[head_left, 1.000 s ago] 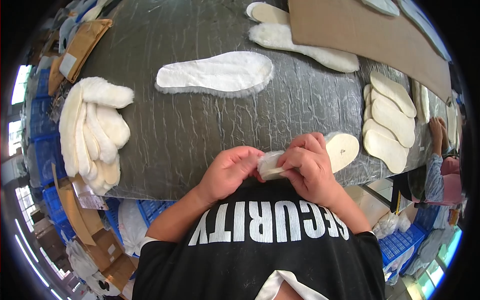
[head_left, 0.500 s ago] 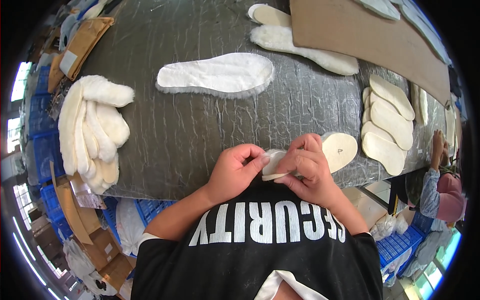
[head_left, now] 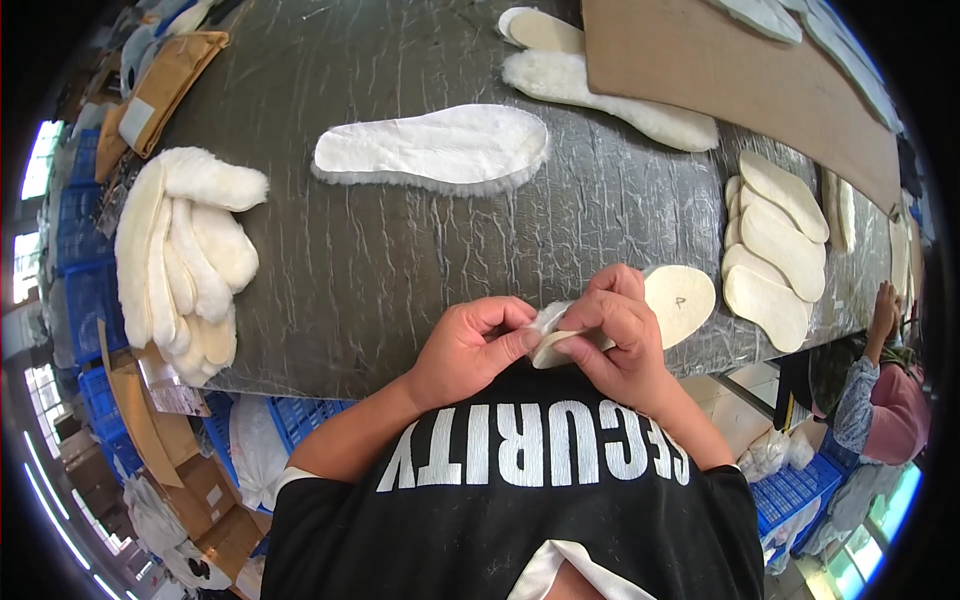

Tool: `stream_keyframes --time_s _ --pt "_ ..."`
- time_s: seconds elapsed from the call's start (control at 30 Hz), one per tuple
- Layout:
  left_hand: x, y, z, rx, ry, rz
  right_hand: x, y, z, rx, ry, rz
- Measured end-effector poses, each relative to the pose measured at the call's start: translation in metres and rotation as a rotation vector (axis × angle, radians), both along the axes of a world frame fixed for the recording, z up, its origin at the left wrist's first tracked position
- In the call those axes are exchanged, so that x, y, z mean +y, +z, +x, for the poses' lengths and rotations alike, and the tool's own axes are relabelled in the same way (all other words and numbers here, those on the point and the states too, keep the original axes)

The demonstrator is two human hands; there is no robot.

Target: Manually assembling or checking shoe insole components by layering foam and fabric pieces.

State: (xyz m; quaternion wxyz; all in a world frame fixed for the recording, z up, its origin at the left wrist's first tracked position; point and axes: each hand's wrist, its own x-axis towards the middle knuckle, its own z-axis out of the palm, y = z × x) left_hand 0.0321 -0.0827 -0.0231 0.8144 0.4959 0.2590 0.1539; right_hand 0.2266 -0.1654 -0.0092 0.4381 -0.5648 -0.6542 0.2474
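Two hands work one insole (head_left: pixel 672 302) at the near edge of our worktop (head_left: pixel 400 250), close against the black shirt. Our left hand (head_left: pixel 470 345) pinches the white fleecy layer at the heel end between thumb and forefinger, and our right hand (head_left: pixel 620 335) has its grip clenched on the same end, fingers curled over the beige backing. The toe end sticks out to the right, beige side up, resting on the grey wrinkled surface.

Further off lie a single fleece insole (head_left: pixel 435 148) with its flat side up, a pile of fleece insoles (head_left: pixel 185 255) at the left, a row of beige insoles (head_left: pixel 770 250) at the right, and a brown board (head_left: pixel 720 70) with more fleecy pieces beside it. Another person's arm (head_left: pixel 885 310) shows at the far right.

We judge the risks to be small but real: the two layers are being handled at the very end, so an uneven pull could tear the fleece or leave it skewed on the backing. Since the piece lies right at the edge, a slackened grip could let it slide off to the floor.
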Motion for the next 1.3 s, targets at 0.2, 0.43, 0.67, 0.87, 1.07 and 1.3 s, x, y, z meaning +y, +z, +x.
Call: stream_keyframes --time_s 0.2,0.43,0.67,0.87,1.07,1.3 --pt "-0.005 -0.015 -0.005 -0.079 0.000 -0.184 0.000 -0.002 -0.005 0.027 -0.061 0.005" --pt "-0.002 -0.001 -0.003 -0.017 0.009 -0.054 -0.002 -0.001 -0.003 0.015 -0.095 -0.008" --pt "-0.005 -0.001 -0.003 0.142 0.013 0.217 0.000 -0.002 -0.001 -0.067 0.008 0.064" --pt "-0.002 0.000 -0.003 0.072 0.005 0.531 -0.002 -0.006 -0.003 -0.001 -0.057 0.033" --pt "-0.004 0.006 -0.003 0.051 0.006 0.416 -0.002 -0.006 -0.004 0.013 -0.100 0.012" --pt "-0.002 0.002 -0.001 0.083 -0.053 0.545 -0.003 -0.008 -0.002 -0.055 -0.064 0.052"
